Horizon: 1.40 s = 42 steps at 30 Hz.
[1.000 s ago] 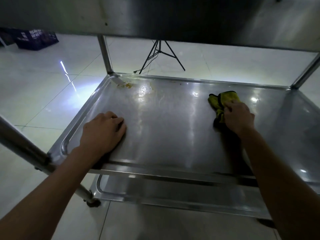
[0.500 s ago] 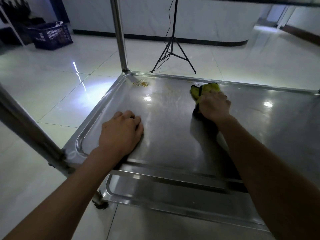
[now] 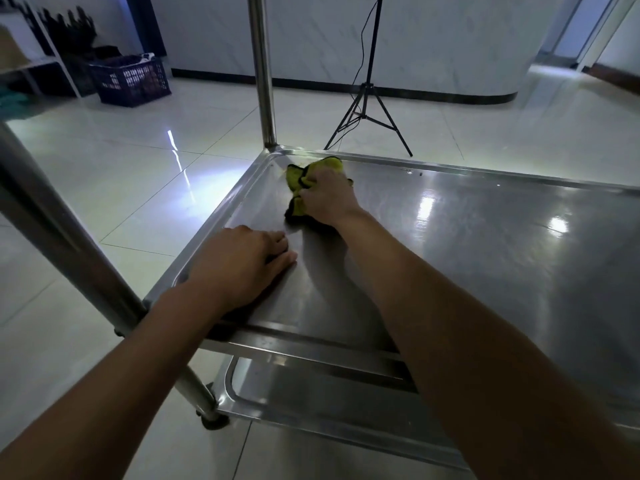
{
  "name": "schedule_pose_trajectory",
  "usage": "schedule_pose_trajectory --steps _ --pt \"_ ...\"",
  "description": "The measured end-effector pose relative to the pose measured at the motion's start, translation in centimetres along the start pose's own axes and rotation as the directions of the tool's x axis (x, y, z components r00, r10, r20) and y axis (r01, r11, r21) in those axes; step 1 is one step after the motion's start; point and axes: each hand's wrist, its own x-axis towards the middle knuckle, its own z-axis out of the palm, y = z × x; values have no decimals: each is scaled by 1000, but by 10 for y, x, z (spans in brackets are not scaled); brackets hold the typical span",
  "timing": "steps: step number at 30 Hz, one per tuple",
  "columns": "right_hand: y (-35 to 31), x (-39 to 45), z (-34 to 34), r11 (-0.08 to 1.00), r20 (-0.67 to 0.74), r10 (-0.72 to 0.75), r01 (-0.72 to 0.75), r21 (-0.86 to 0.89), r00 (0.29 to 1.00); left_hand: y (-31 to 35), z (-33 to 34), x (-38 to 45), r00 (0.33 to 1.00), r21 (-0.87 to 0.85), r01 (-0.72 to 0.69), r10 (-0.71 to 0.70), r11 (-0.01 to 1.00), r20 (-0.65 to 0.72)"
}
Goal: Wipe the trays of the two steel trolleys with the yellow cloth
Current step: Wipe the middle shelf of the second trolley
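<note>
My right hand (image 3: 327, 197) lay on the yellow cloth (image 3: 304, 178), fingers (image 3: 308, 192) curled into its bunched folds, gripping it against the far left corner of the middle tray (image 3: 485, 251). The cloth was soft and crumpled, yellow-green with a dark edging, and part of it stuck out past my knuckles toward the tray's raised rim. The tray was smooth brushed steel, a shallow rectangle with rounded corners and a rolled lip, and it showed bright glare patches on its right half.

My left hand (image 3: 242, 268) rested palm down on the tray near its front left edge, fingers loosely bent and holding nothing.

A round steel post (image 3: 262, 71) rose from the far left corner, just beside the cloth. Another post (image 3: 62, 237) slanted across the near left. Below the front rim the lower tray (image 3: 311, 400) showed the same dished steel form, with a dark caster (image 3: 213, 419) at its corner.

Glossy pale floor tiles (image 3: 104, 202) lay around the trolley. A black tripod (image 3: 367, 112) stood beyond the tray, and a dark blue slatted crate (image 3: 131, 79) sat at the far left.
</note>
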Motion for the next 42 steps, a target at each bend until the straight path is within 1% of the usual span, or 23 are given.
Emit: schedule_pose_trajectory --steps 2,4,7,8,10,12,15,18,22,24,28,30,33,35,38,42 --pt "-25 5 16 996 60 -56 60 -63 997 2 -2 -5 999 18 6 -5 1000 -34" --pt "-53 4 29 979 134 -154 169 -114 979 7 -5 -10 998 -17 -3 2 1000 -59" --pt "-79 3 42 979 228 -193 201 -14 955 9 -8 -14 999 -56 11 -14 998 -52" --pt "-81 3 42 975 246 -215 221 2 945 9 -8 -14 998 -53 24 -28 998 -61" --pt "-75 2 36 979 249 -205 198 51 947 9 -8 -14 998 -25 19 -20 999 -58" --pt "-62 1 29 979 220 -201 189 74 955 12 -8 -14 999 -14 9 -9 1000 -40" --pt "-36 2 16 987 165 -157 159 3 974 12 -7 -11 999 35 21 -19 999 -40" --pt "-1 2 -2 994 92 -106 108 -11 990 10 -3 -7 999 84 37 -37 996 -13" --pt "61 -7 -34 999 15 -18 19 -36 1000 13 -5 8 991 84 127 -130 988 27" --pt "89 -12 -50 999 -22 18 -19 -34 1000 15 -10 19 986 93 165 -167 982 21" --pt "136 -27 -79 996 -102 71 -75 -43 992 28 -14 46 987 207 161 -159 965 -26" --pt "155 -36 -94 993 -136 97 -105 -52 986 34 -13 58 985 169 171 -171 971 -12" --pt "180 -52 -114 983 -172 147 -163 -82 974 44 -8 71 984 48 179 -179 983 1" --pt "197 -64 -126 976 -210 176 -198 -89 962 50 -2 75 987 12 159 -159 987 7" --pt "226 -79 -146 959 -269 232 -266 -98 935 49 5 76 983 -48 178 -175 983 57" --pt "268 -90 -171 925 -306 338 -375 -69 890 43 10 75 981 -71 173 -166 982 96"
